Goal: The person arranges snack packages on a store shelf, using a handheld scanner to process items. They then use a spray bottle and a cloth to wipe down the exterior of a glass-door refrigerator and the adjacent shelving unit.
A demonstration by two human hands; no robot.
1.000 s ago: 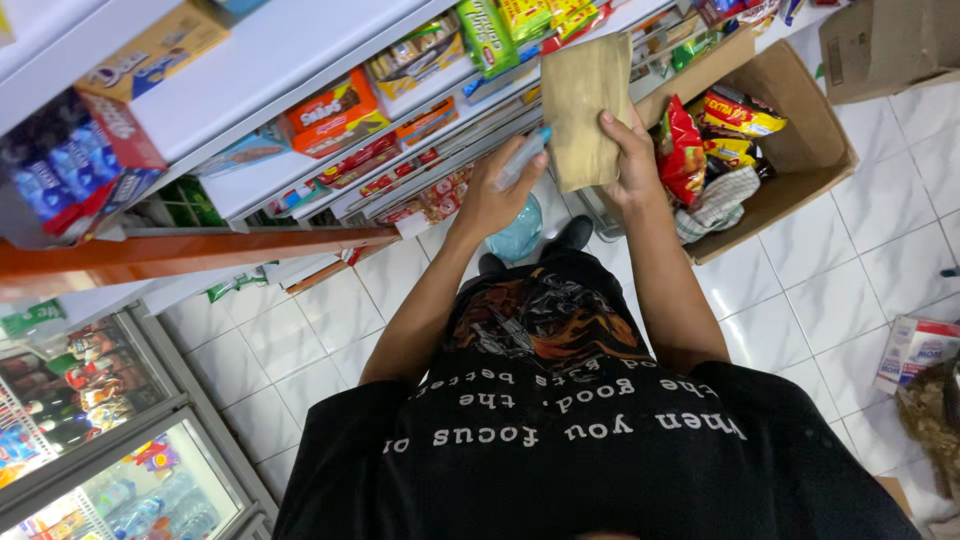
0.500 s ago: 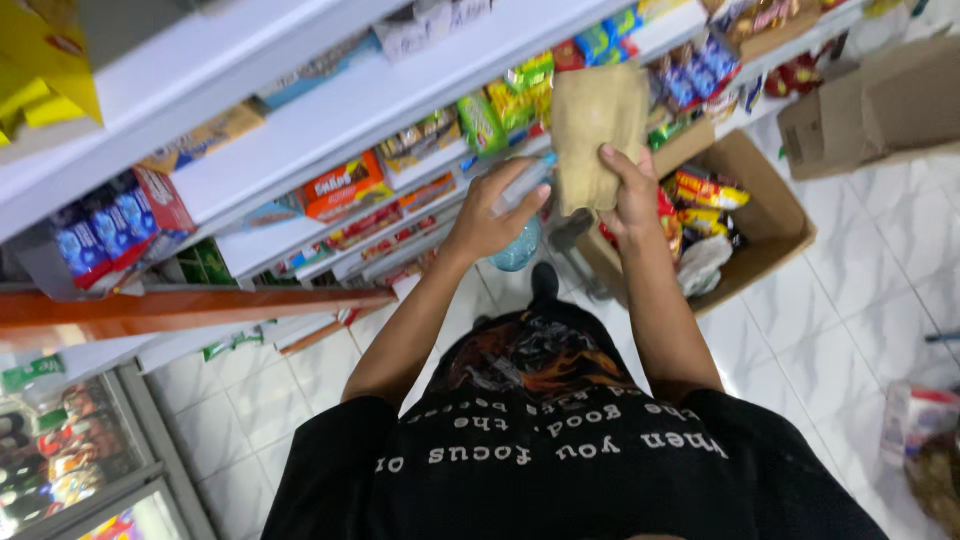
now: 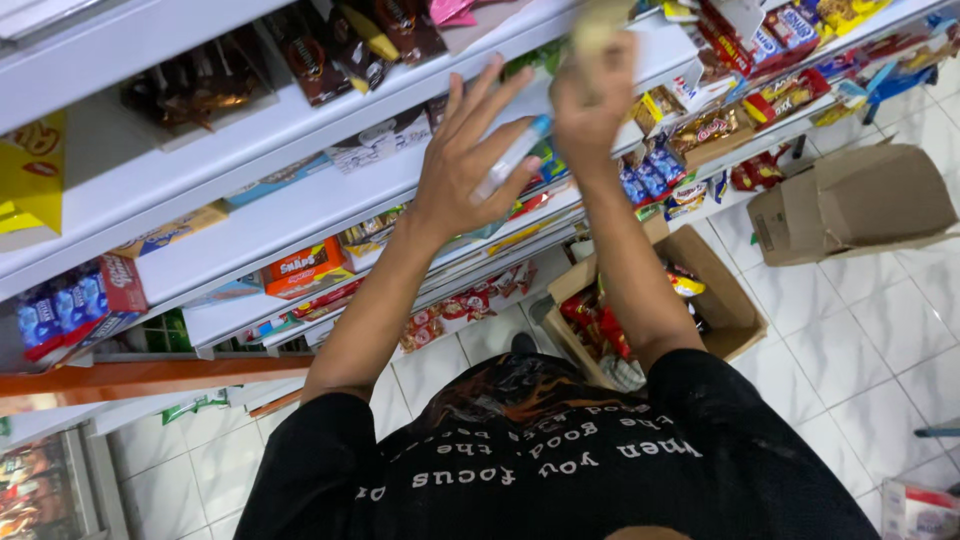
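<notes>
Left hand [image 3: 470, 165]: raised in front of the white shelves [image 3: 300, 215], fingers spread apart. A slim white pen-shaped tool with a blue tip [image 3: 512, 160] lies across the fingers; how it is gripped cannot be told.

Right hand [image 3: 592, 105]: raised higher, closed on the lower end of a tan packet [image 3: 600, 22]. The packet is blurred and sits at the top of the view, level with the upper shelf edge; its exact shape cannot be told.

Shelves: several white tiers running from lower left to upper right. Top tier carries dark brown snack bags [image 3: 300, 50] and a pink packet [image 3: 450, 10]. A yellow bag [image 3: 30, 170] sits at the far left. Lower tiers hold an orange box [image 3: 305, 268], a red carton of blue packs [image 3: 70, 305], and small blue packs [image 3: 650, 170] just right of the right forearm. Red and blue boxes [image 3: 770, 30] stand at the upper right.

Floor: white tiles [image 3: 860, 340]. An open cardboard box [image 3: 720, 300] with red snack packets inside stands below the right arm, against the shelf base. A second cardboard box [image 3: 850, 200], lying on its side, is near it to the right.

Person: black shirt with white lettering [image 3: 560, 470], both arms lifted.
</notes>
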